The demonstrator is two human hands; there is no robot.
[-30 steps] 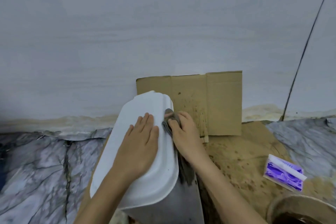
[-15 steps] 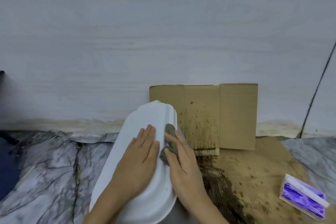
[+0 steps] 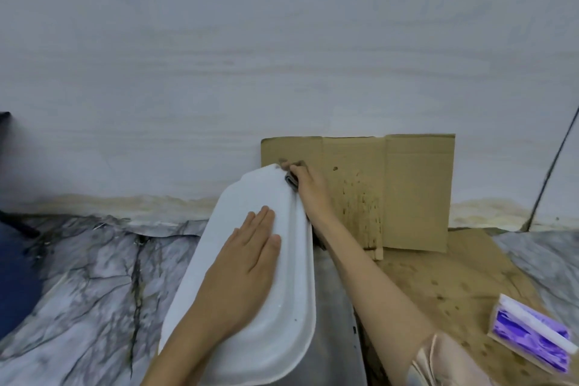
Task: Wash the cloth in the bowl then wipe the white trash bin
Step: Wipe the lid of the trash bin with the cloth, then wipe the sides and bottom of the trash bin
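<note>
Right hand point(image 3: 308, 186) presses cloth point(image 3: 291, 180) against bin point(image 3: 250, 260).

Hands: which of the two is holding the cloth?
The right hand, at the far end of the white trash bin, pinches the grey cloth. The left hand lies flat on the lid.

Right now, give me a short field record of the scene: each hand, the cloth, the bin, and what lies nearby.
left hand: flat, fingers straight, pressing on the lid of the white plastic trash bin
right hand: at the lid's far right edge, gripping the grey cloth
cloth: bunched, against the bin's rim
bin: lid shut, tilted view
nearby: stained brown cardboard sheet leaning on the wall; purple and white packet on the floor, right
bowl: out of view
</note>
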